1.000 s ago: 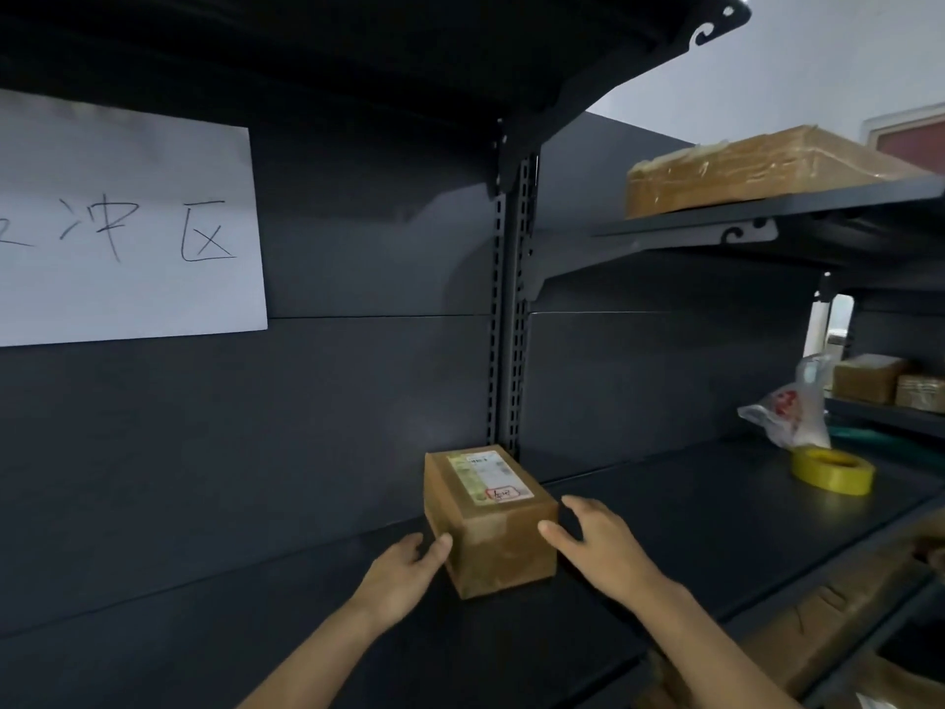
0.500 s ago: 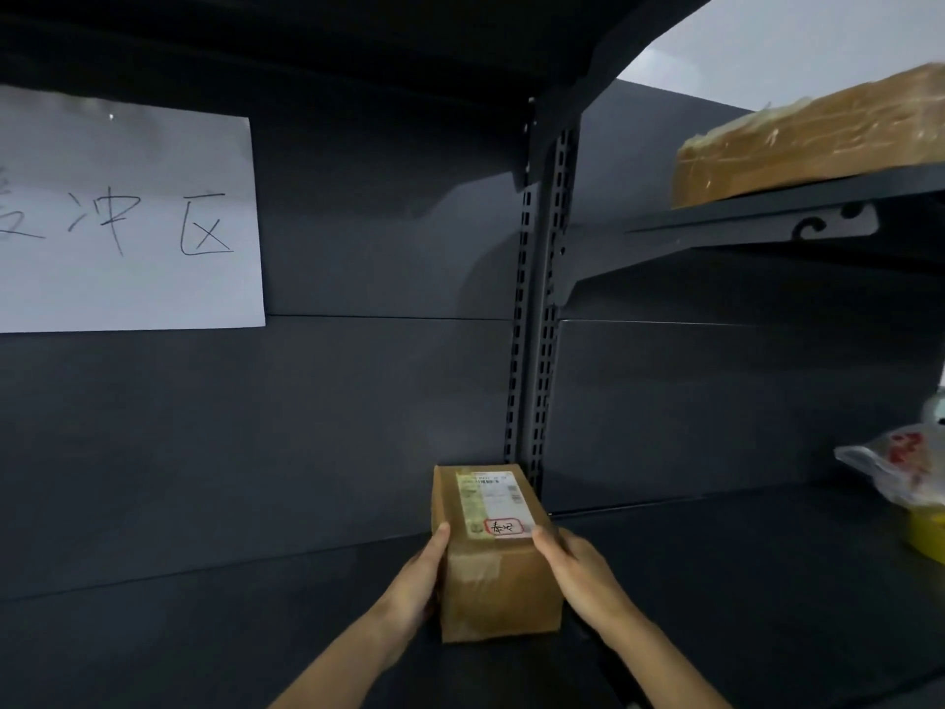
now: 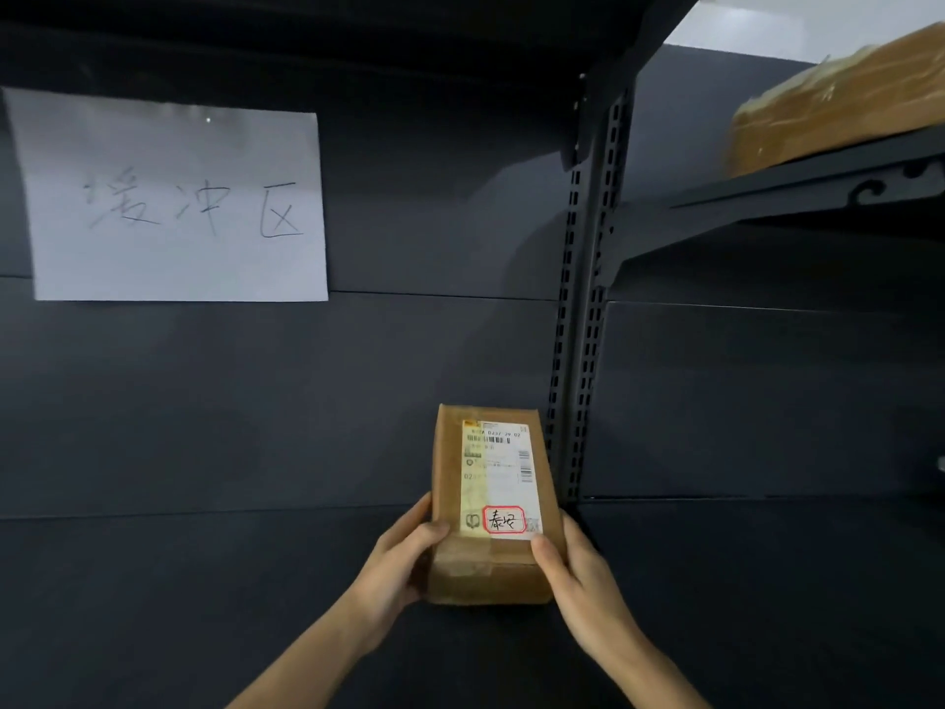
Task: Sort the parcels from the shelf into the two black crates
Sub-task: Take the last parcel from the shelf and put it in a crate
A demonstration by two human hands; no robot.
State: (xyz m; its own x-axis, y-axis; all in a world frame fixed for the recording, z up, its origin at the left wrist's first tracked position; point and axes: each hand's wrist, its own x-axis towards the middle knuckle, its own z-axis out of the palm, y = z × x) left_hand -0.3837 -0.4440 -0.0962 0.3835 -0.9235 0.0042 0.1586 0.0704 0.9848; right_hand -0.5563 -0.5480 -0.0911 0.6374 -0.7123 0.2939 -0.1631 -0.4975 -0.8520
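Note:
A small brown cardboard parcel (image 3: 450, 504) with a white shipping label and a red-framed handwritten mark lies on the dark shelf board (image 3: 204, 596), near the slotted upright. My left hand (image 3: 399, 565) grips its left side with the thumb over the top edge. My right hand (image 3: 578, 565) grips its right side, thumb on the label's lower corner. Neither black crate is in view.
A white paper sign (image 3: 174, 197) with handwritten characters is stuck to the shelf's back panel at the upper left. A large taped brown parcel (image 3: 838, 99) sits on the higher shelf at the upper right. The slotted metal upright (image 3: 583, 350) stands just behind the parcel.
Both hands went from touching the parcel's sides to gripping it. The parcel has turned so its label faces up toward me. The view has shifted left and closer.

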